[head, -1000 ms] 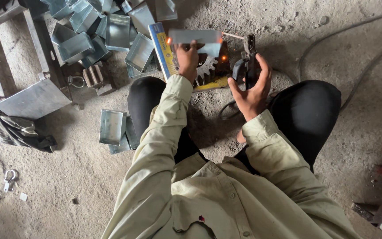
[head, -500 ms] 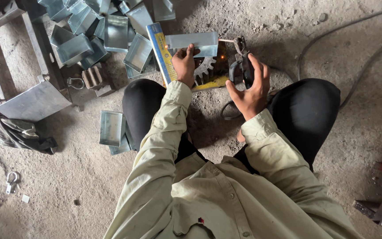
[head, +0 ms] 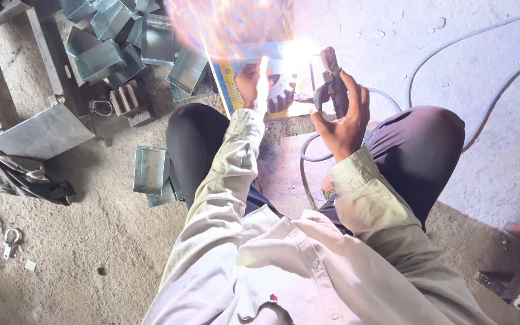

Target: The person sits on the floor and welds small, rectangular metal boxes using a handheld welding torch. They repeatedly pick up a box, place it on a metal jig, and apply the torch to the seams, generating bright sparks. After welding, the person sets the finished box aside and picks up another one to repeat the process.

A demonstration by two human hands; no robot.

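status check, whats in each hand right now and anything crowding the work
Right hand grips welding electrode holder. Left hand steadies metal box piece, arc flaring. Cable loops between knees.

You are sitting low on a rough, dusty concrete floor (head: 79, 253), pitted and grey. To your upper left lies a heap of shiny sheet-metal boxes (head: 121, 42), with 1 flat metal box (head: 40, 133) beside a dark crumpled cloth (head: 19, 174). A steel frame (head: 7, 36) stands at the far left. 2 pale cables (head: 482, 54) curve across the floor at your right. A harsh white glare washes the floor above.
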